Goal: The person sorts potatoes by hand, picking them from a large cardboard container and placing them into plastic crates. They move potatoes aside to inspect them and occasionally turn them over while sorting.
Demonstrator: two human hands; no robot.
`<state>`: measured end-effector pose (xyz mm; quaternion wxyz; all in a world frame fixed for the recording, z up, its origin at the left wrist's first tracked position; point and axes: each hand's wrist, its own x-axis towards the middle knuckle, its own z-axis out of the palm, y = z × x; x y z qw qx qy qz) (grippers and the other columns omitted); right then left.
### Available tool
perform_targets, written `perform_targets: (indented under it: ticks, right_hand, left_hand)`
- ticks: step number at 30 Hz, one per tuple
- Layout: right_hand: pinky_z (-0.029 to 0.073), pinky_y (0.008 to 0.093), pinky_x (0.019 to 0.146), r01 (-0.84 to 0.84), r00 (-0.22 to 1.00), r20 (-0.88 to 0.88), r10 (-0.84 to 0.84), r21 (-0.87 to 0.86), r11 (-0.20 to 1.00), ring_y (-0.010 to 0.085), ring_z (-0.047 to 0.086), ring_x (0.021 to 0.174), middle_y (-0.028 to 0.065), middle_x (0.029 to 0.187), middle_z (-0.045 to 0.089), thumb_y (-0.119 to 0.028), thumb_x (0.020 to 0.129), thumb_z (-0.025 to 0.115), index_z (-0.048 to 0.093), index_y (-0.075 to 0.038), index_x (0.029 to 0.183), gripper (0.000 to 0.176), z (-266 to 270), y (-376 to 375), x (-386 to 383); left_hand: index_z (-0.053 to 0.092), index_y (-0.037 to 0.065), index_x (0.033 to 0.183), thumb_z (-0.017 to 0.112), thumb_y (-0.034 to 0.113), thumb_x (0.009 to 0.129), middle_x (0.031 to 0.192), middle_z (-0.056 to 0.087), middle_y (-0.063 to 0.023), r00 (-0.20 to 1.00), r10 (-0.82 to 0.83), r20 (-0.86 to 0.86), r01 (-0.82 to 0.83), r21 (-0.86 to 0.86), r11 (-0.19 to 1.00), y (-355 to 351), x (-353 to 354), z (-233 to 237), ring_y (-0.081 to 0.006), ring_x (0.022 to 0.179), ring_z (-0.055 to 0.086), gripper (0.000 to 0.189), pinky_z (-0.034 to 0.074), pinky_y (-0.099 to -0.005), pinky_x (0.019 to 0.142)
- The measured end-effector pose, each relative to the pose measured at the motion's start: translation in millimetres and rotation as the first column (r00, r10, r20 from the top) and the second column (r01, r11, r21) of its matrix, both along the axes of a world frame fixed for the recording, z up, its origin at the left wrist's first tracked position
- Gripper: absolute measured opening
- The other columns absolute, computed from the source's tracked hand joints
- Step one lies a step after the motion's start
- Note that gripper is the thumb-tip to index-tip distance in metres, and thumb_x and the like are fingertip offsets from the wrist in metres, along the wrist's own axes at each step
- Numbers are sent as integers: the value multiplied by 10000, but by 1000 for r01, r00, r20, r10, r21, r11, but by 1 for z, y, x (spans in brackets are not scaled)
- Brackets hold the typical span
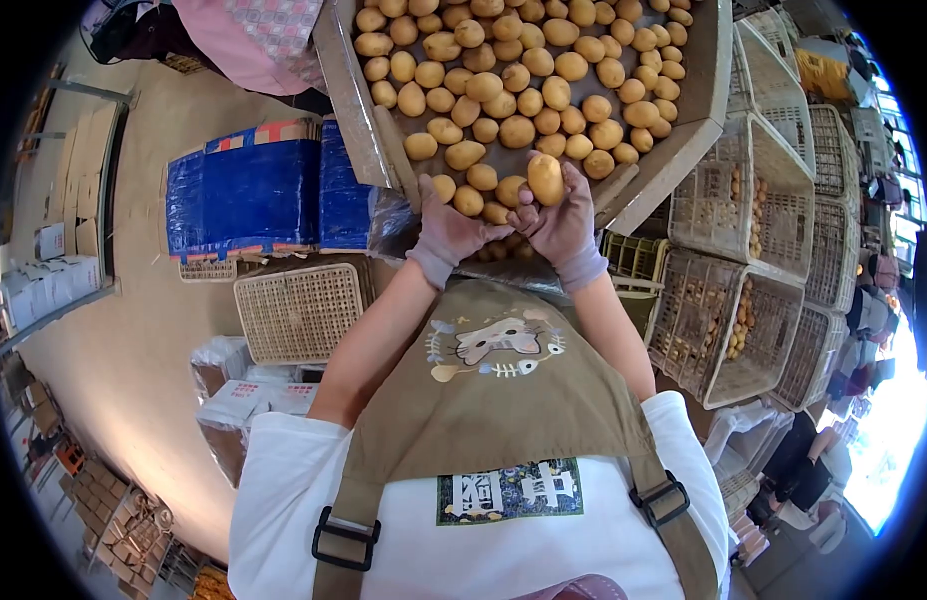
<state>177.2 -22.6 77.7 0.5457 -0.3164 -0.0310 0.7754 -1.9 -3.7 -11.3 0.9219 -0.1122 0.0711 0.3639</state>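
Both of my hands wear thin, light mauve gloves at the near, narrow end of a sorting tray (683, 165) with raised sides. My right hand (568, 222) grips one yellow-brown potato (545, 180), held upright between thumb and fingers. On the left, my left hand (451, 232) is open, its fingers apart and cupped beside several potatoes (468, 201) at the tray's outlet. Many more loose potatoes (513, 75) are spread over the tray beyond my hands. Below my wrists, a few potatoes show partly hidden near clear plastic film (393, 222).
At left stand a blue-wrapped stack (243, 190), a plastic crate (301, 312) and white-topped cartons (238, 400). Stacked crates (728, 325), some with potatoes, line the right. A person in pink clothing (253, 40) is at the tray's upper left; other people are at far right.
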Motion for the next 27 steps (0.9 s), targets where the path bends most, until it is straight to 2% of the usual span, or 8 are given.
perform_targets:
  ticks: [8,10,12,13,17,19,26,27]
  right_hand:
    - [537,419,777,118,988,77,-133,176,977,210,584,728,159,1196,622,-363,1029,507,534,-123,1345,398,17,-20,25]
    - [531,404,763,357,904,168,-393,211,910,190,594,706,147,1154,646,-378,1033,520,571,-116,1326,396,32,-45,73]
    - [551,423,776,554,712,288,-641,331,764,208,620,727,129,1076,671,-404,1017,539,607,-73,1245,408,37,-90,149]
    - [566,429,786,711,615,214,-759,265,651,222,637,748,124,1037,679,-386,995,563,620,-60,1192,385,40,-126,196]
    - [597,423,828,777,-297,325,-898,628,-30,266,691,867,116,962,697,-285,934,564,645,-57,1077,282,79,-291,336]
    - [584,410,816,773,-426,312,-849,614,-162,245,686,867,108,971,700,-265,937,566,634,-55,1099,274,98,-343,357]
    - [552,370,815,727,-58,629,-776,559,399,206,687,867,77,977,699,-171,948,609,656,-86,1131,207,67,-159,235]
    - [555,378,847,625,96,711,-697,502,598,225,688,923,94,1025,703,-103,914,646,653,-70,1190,278,69,-126,193]
  left_hand:
    - [289,85,1477,741,557,831,1542,402,-115,850,178,-496,-1,335,942,-2,4,4,-300,1420,380,919,252,-541,1219]
    - [296,107,1515,527,623,923,1595,324,-102,923,108,-370,-32,204,978,-2,9,13,-348,1460,302,819,255,-644,1176]
    - [267,144,1547,384,632,990,1644,248,-83,1000,-26,13,23,184,983,0,-7,-8,-354,1498,246,750,218,-708,1171]
    - [262,185,1567,237,691,973,1662,213,-66,945,-40,-326,36,-17,999,6,1,23,-376,1513,205,781,183,-796,1119]
    - [262,218,1574,277,734,932,1653,217,-55,896,-110,-430,45,-159,986,5,8,48,-395,1507,187,824,184,-804,1115]
    - [258,229,1575,279,757,915,1651,216,-53,902,-108,-418,71,-104,992,6,7,37,-400,1505,183,846,180,-801,1120]
    - [260,223,1561,364,737,912,1635,262,-53,914,-126,-386,64,-169,984,6,7,34,-388,1484,238,835,164,-779,1143]
    - [281,217,1548,377,714,919,1624,289,-54,738,4,-674,315,351,882,4,2,9,-376,1477,262,808,168,-776,1143]
